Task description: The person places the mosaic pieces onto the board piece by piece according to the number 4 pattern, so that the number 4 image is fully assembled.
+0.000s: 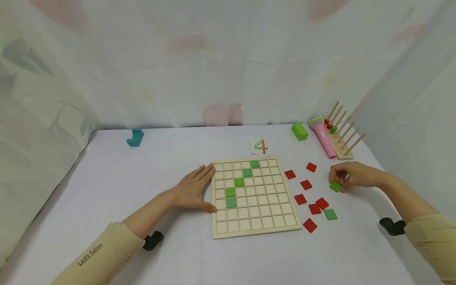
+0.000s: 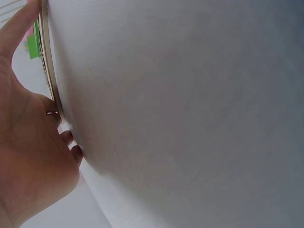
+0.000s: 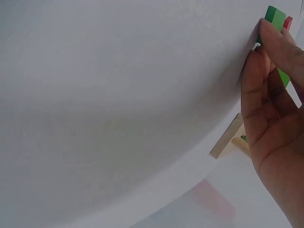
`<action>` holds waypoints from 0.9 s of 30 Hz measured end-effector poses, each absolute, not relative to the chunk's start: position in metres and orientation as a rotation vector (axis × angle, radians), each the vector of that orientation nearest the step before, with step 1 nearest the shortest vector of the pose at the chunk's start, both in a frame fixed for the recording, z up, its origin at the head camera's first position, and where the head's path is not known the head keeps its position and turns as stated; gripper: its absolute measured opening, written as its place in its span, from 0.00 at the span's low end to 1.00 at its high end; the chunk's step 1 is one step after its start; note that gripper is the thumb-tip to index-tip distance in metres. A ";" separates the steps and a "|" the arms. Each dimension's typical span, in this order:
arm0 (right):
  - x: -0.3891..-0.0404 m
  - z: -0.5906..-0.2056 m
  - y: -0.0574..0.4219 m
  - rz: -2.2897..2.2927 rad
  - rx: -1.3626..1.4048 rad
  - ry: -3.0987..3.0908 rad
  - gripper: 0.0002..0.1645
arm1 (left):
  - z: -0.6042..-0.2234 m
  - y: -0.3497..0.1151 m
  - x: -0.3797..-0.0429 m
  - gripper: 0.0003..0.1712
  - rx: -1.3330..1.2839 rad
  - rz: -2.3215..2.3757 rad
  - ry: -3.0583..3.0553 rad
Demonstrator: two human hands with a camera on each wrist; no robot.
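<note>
A wooden grid board point(image 1: 257, 233) lies on the table, with several green square tiles set in a slanting line of its cells. My left hand point(image 1: 192, 190) rests spread at the board's left edge, thumb and fingertips touching the rim; the left wrist view shows the hand point(image 2: 33, 118) along that edge. Right of the board, my right hand point(image 1: 350, 175) pinches a green tile point(image 1: 335, 186) between thumb and fingers, low over the table. Several red tiles point(image 1: 315, 208) and another green tile point(image 1: 330, 214) lie loose between the board and this hand.
Behind the board lies a small pattern card point(image 1: 261, 146). A green block point(image 1: 299, 131), a pink microphone point(image 1: 323, 137) and a wooden peg rack point(image 1: 344, 152) with small beads stand at the back right. A teal curved block point(image 1: 135, 137) sits at the back left.
</note>
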State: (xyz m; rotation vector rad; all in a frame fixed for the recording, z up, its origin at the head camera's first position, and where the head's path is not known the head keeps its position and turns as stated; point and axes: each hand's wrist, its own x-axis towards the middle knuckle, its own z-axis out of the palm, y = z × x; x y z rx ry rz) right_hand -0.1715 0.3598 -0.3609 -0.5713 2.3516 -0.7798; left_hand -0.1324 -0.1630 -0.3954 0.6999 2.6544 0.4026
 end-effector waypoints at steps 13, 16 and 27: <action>-0.171 -0.362 0.355 -0.714 -0.553 2.515 0.17 | -0.394 -0.164 -0.133 0.75 0.694 0.397 2.652; -0.172 -0.361 0.352 -0.722 -0.598 2.541 0.16 | -0.394 -0.163 -0.133 0.75 0.695 0.404 2.653; -0.174 -0.349 0.327 -0.743 -0.653 2.542 0.06 | -0.395 -0.163 -0.132 0.75 0.690 0.412 2.654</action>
